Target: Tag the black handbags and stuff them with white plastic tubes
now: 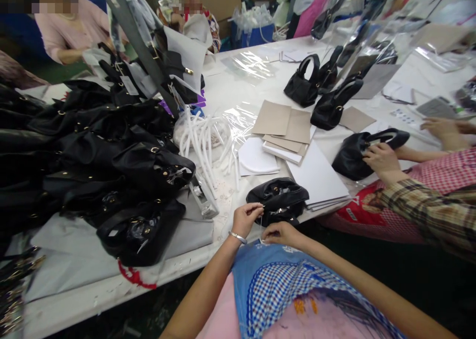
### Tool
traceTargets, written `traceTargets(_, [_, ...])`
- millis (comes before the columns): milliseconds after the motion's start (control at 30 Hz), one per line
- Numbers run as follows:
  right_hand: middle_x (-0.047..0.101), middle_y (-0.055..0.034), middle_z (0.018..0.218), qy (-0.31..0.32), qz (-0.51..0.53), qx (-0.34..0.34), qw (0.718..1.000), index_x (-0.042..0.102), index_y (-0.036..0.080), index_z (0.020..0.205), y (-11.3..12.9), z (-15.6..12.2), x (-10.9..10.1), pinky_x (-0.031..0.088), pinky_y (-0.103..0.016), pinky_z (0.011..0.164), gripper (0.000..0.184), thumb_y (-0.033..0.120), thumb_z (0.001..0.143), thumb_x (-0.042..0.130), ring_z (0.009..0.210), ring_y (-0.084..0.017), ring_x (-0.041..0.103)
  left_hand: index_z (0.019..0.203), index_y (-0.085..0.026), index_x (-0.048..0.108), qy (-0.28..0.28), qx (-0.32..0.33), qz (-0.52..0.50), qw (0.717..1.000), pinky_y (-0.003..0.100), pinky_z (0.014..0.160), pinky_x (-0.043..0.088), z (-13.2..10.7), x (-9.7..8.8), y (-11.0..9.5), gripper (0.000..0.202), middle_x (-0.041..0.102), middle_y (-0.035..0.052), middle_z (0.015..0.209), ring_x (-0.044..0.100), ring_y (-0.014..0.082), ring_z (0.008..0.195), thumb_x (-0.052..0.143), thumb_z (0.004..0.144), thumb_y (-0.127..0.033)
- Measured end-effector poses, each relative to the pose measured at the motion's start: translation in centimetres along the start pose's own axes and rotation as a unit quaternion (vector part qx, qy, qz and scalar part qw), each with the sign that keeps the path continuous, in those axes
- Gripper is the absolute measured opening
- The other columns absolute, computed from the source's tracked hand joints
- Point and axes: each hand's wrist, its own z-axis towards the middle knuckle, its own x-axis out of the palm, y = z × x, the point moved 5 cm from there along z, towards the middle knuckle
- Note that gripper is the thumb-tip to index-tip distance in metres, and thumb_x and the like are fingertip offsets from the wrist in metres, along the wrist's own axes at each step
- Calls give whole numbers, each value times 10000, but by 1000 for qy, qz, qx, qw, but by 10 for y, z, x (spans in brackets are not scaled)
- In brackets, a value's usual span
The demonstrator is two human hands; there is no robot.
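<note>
A black handbag (pixel 277 192) lies at the table's front edge, its top facing up with small gold-coloured metal parts showing. My left hand (pixel 247 220), with a silver bangle on the wrist, is closed in a pinch at the bag's near left side. From its fingertips a thin white string (pixel 261 222) runs down towards my right hand (pixel 281 233). That hand is closed too, with thumb and fingers together just in front of the bag, over my blue apron. What the right fingertips hold is too small to make out.
A big pile of black handbags (pixel 89 145) covers the left side. White tubes (pixel 201 140), a tape dispenser (pixel 203 197), brown cards (pixel 273 118) and white sheets (pixel 318 175) lie around. At right, a co-worker's hand (pixel 383 160) is on another black bag (pixel 351 155).
</note>
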Motion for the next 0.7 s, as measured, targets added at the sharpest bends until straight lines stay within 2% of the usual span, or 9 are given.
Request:
traceTargets(200, [677,-50,795,-11,-49,-50,997,719,168,826,6,11,4,474,-258,680,229,368,764,624,744,-177,620,875,-142,680,15,33,33,999,245,646,512,0,2,0,234,679,45,760,632,146,689,637,763,-344])
traceTargets(333, [656,-35,781,-78,-73,-59,993,681,183,828,13,7,-4,469,-250,656,200,347,805,569,717,-162,608,887,-143,648,23,43,29,998,228,631,483,-1,0,-5,240,645,24,740,593,124,667,597,798,-359])
traceTargets(433, [653,-16,746,-165,1,-18,986,632,198,862,14,-5,-16,492,-264,674,191,354,844,523,693,-156,622,865,-136,656,23,47,50,997,231,656,468,-4,-4,-13,245,652,35,780,581,125,694,590,803,-363])
traceTargets(533, [669,-27,783,-240,119,19,963,607,194,913,13,-16,-24,520,-290,715,219,391,834,552,742,-173,650,853,-141,674,26,62,100,993,229,668,450,-9,-4,-21,233,663,42,814,578,130,723,590,803,-352])
traceTargets(700, [686,-51,810,-278,193,24,941,626,175,938,13,-22,-28,528,-308,740,281,410,783,628,782,-192,654,842,-158,682,47,84,158,983,223,656,439,-17,5,-26,205,652,33,786,580,131,724,581,808,-333])
